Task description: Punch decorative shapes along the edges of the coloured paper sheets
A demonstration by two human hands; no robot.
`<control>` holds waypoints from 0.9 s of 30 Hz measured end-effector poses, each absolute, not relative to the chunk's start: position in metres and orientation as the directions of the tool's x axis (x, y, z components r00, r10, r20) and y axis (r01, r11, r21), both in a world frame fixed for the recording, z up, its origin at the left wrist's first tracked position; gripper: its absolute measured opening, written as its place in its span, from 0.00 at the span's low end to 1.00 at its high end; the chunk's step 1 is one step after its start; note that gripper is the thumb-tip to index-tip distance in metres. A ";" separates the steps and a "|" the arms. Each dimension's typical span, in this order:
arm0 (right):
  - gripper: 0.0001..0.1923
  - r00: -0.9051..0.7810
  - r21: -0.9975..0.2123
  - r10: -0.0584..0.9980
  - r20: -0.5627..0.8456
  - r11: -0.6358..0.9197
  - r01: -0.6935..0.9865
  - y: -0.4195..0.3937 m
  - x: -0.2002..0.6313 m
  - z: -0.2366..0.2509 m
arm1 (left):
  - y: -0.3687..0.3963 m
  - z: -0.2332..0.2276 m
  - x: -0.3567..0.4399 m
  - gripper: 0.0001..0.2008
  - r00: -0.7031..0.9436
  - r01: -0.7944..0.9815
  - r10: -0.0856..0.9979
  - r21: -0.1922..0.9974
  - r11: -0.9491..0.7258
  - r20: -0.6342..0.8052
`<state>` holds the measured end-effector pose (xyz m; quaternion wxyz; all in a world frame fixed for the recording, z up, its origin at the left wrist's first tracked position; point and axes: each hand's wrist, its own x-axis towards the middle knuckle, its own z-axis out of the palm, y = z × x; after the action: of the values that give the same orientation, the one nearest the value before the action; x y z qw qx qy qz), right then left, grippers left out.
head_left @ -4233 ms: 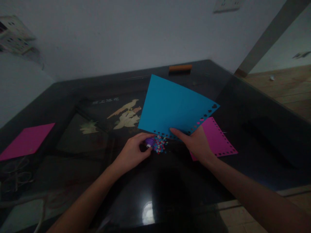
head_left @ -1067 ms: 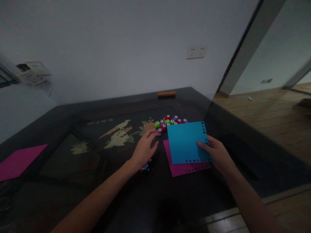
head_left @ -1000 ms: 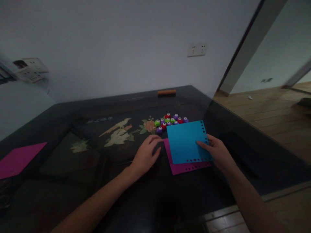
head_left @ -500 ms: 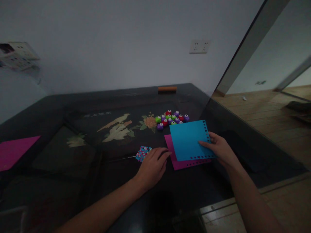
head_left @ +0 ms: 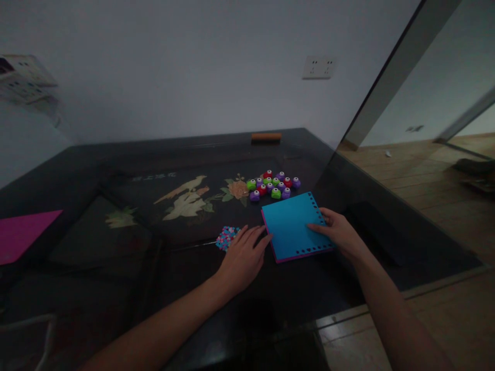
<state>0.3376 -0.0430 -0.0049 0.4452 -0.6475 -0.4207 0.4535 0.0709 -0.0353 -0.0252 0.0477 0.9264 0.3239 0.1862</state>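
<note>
A blue paper sheet (head_left: 291,223) with punched holes along two edges lies on a pink sheet (head_left: 277,255), of which only a thin margin shows. My right hand (head_left: 337,235) rests flat on the blue sheet's right part, fingers spread. My left hand (head_left: 243,255) lies open on the dark table (head_left: 116,268), its fingertips touching the sheets' left edge. A small heap of coloured paper cut-outs (head_left: 227,237) sits just left of my left hand. Behind the sheets stands a cluster of small green, red and purple punches (head_left: 273,186).
Another pink sheet (head_left: 19,238) lies at the table's far left. An orange bar (head_left: 266,137) rests at the back edge by the wall. The table's right edge borders a wooden floor (head_left: 429,175). A wall socket (head_left: 319,67) is above.
The blue sheet has been lowered and squared onto the pink sheet, nearly covering it. My left hand slid from the punches back to the sheets' left edge.
</note>
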 end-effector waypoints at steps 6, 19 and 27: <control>0.22 0.224 -0.948 0.952 -0.207 -0.251 0.193 -0.041 0.342 -0.012 | -0.035 -0.025 0.072 0.27 0.748 0.577 0.609 0.194 -0.793 0.264; 0.27 0.298 -0.926 0.934 -0.197 -0.278 0.257 -0.041 0.338 -0.004 | -0.034 -0.027 0.072 0.25 0.749 0.579 0.613 0.202 -0.790 0.252; 0.19 0.419 -0.841 0.906 0.060 -0.181 0.510 -0.041 0.357 -0.012 | -0.035 -0.025 0.072 0.25 0.747 0.584 0.620 0.210 -0.784 0.240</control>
<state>0.3570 -0.0406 -0.0124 0.4185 -0.7310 -0.4844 0.2363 0.0718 -0.0348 -0.0254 0.0609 0.9326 0.3227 0.1496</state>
